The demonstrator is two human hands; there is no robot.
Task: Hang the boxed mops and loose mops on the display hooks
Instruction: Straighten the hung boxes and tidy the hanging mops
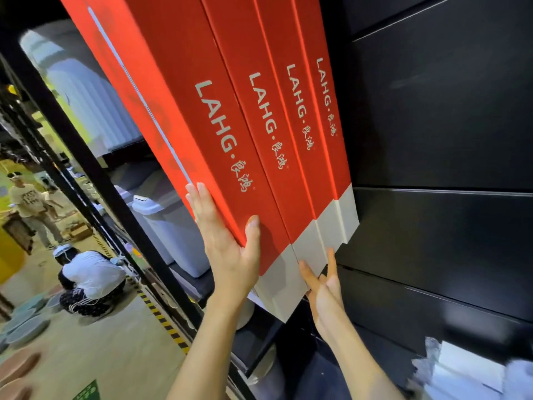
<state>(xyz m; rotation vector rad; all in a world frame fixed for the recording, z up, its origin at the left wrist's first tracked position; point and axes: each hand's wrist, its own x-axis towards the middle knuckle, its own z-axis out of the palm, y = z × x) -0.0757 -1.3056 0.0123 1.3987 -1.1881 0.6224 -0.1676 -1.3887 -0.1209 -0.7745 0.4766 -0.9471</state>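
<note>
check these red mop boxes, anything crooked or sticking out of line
One thing: the leftmost red box, held by the left hand, reaches lower than the other three red boxes, so the bottom ends step up to the right. The right hand touches their grey ends. No dents or tears show; the hooks are out of view.

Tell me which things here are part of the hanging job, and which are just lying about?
Part of the job:
four long red-and-white cardboard mop boxes
left hand, holding the nearest box
right hand, fingers at the boxes' white ends
black display wall panel

Lying about:
white plastic lidded bins
round grey mats on the floor
</note>
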